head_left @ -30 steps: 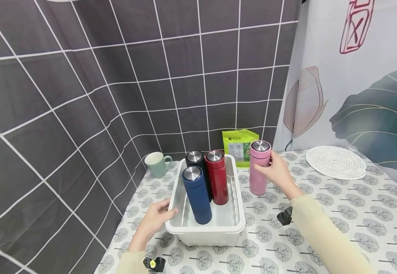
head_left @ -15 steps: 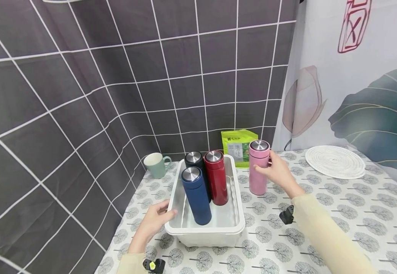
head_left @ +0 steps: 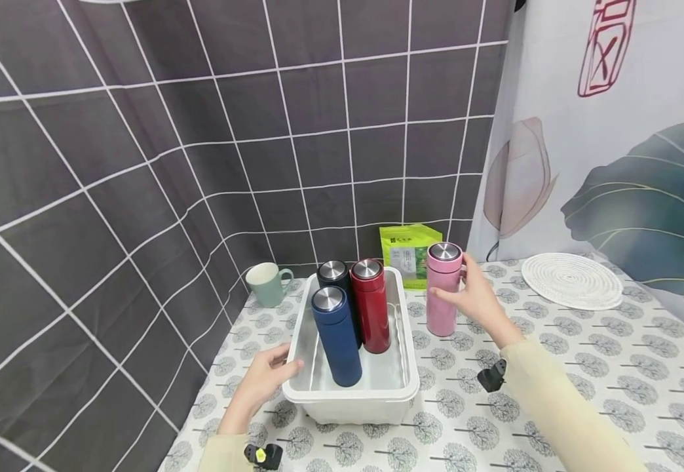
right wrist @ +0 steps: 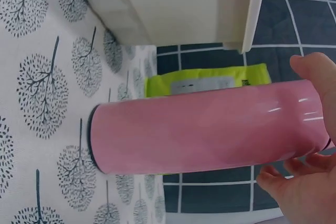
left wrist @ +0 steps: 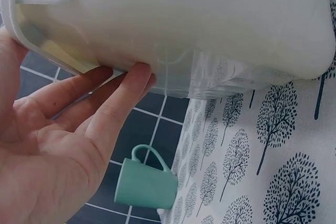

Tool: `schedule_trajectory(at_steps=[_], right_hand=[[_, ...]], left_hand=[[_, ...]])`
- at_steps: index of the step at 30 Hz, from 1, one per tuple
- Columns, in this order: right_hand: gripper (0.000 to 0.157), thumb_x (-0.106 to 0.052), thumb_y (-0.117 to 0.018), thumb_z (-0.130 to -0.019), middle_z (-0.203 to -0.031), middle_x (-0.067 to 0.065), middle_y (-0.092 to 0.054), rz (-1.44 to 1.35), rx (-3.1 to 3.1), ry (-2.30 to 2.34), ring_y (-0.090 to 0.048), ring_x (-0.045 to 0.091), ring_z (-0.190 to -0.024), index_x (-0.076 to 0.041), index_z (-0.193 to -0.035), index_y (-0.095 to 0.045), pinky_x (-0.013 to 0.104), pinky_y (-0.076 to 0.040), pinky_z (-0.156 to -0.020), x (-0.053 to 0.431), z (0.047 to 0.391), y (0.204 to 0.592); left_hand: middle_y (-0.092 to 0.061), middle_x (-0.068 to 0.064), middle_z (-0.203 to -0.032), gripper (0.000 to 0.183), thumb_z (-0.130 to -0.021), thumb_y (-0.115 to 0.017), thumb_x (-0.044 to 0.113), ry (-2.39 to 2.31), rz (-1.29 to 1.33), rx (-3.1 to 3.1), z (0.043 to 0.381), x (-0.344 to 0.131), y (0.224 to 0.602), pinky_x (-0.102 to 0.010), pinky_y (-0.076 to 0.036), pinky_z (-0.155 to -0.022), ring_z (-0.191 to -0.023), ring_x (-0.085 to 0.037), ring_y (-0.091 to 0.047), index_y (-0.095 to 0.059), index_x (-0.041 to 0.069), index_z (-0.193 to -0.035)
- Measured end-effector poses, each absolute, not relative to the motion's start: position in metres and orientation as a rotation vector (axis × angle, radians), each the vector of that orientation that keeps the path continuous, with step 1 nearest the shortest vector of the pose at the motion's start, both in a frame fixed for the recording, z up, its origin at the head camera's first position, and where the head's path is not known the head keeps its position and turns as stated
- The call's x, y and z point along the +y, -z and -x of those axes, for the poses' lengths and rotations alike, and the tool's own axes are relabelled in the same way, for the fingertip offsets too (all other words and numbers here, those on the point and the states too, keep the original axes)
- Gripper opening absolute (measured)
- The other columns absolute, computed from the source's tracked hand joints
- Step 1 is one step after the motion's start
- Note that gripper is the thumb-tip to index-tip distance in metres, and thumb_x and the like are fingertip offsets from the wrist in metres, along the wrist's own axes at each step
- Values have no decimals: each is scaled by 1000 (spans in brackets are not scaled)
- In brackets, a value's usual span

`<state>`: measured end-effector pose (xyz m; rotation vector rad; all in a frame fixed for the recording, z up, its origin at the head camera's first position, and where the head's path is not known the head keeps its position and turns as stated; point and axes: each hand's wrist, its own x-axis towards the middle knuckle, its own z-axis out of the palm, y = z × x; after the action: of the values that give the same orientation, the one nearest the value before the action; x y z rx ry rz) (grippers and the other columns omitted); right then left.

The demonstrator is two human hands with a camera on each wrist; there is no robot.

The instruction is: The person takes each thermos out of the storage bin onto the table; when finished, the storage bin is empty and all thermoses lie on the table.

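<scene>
My right hand (head_left: 473, 294) holds a pink thermos (head_left: 443, 288) around its upper part, thumb on one side and fingers on the other. The thermos stands upright on the patterned cloth, right of a white plastic bin (head_left: 358, 396). Inside the bin stand a blue thermos (head_left: 339, 341), a red thermos (head_left: 373, 314) and a black thermos (head_left: 331, 270), all with silver lids. At the bin's left side, my left hand (head_left: 262, 380) has its thumb over the rim. In the left wrist view, that hand's fingers (left wrist: 118, 100) touch the bin's outer wall.
A green mug (head_left: 268, 286) sits at the back left. Behind the pink thermos leans a lime-green packet (head_left: 411, 254). A round white woven mat (head_left: 572, 280) lies at the right. A dark gridded curtain (head_left: 371, 154) closes off the back and left.
The view shifts very slightly. Both hands, the pink thermos and the bin stay where they were.
</scene>
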<state>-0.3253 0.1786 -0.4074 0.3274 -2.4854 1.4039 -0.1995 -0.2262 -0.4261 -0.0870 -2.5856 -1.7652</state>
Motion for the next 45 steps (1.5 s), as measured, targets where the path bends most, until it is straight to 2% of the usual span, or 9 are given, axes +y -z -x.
schedule_trajectory(at_steps=[5,13,17,27,34,40,45], right_hand=[[92,-19,-82,-78,-142,29,-42,-356,-2418,-1422,-41,51,-131,-1,-149,-26,66,-35,-109,177,323,403],[105,-33,-81,-78,-150,31,-33,-302,-2465,-1319,-32,51,-138,1,-154,-16,72,-27,-109,180,316,391],[104,-32,-81,-79,-152,30,-30,-272,-2417,-1309,-29,49,-140,1,-153,-17,72,-24,-110,180,313,386],[85,-13,-85,-71,-147,21,-40,-336,-2129,-1209,-34,39,-137,-3,-143,-42,64,-28,-113,165,300,369],[83,-17,-85,-73,-145,23,-41,-380,-2224,-1229,-39,41,-135,0,-142,-42,65,-34,-109,150,290,352],[80,-19,-84,-74,-148,23,-39,-422,-2271,-1234,-38,41,-136,0,-141,-43,65,-34,-108,135,287,351],[79,-19,-84,-74,-143,24,-45,-489,-2323,-1214,-42,40,-132,2,-139,-45,61,-36,-109,125,289,356]], left_hand=[[-60,-29,-128,54,-85,-69,12,1778,93,-2589,199,-226,424,-45,-53,-98,-117,-41,-61,-54,-8,-133],[-60,-29,-128,53,-85,-69,12,1788,108,-2583,200,-227,423,-45,-54,-98,-117,-41,-61,-55,-8,-132],[-60,-28,-128,53,-85,-69,12,1791,119,-2587,201,-227,423,-43,-54,-98,-117,-39,-62,-55,-7,-133],[-61,-29,-127,54,-85,-68,12,1795,108,-2598,199,-225,422,-43,-55,-96,-114,-38,-64,-54,-8,-133],[-61,-30,-126,55,-84,-68,12,1801,111,-2586,198,-226,421,-42,-56,-95,-113,-38,-64,-54,-9,-132],[-60,-30,-127,54,-85,-68,11,1826,109,-2567,196,-225,420,-43,-55,-96,-115,-39,-63,-53,-9,-133],[-61,-29,-127,54,-84,-68,11,1815,102,-2565,196,-225,421,-43,-55,-96,-115,-39,-63,-54,-9,-132]])
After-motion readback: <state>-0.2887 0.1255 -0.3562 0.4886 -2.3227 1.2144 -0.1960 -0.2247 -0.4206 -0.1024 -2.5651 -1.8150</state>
